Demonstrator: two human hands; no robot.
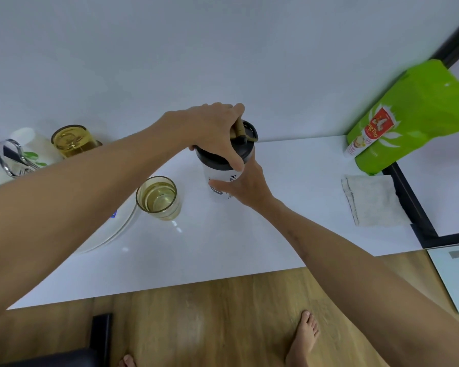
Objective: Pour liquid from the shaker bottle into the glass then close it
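On white table (pixel 289 207), right of filled glass (pixel 158 198): upright shaker bottle (pixel 220 181), right hand (pixel 245 185) wrapped around body, left hand (pixel 217 128) pinching lid flap. Closing step; next, press flap shut.

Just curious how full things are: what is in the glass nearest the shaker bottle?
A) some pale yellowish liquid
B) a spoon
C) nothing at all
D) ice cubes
A: the glass beside the shaker bottle holds pale yellowish liquid, with no ice or spoon showing.
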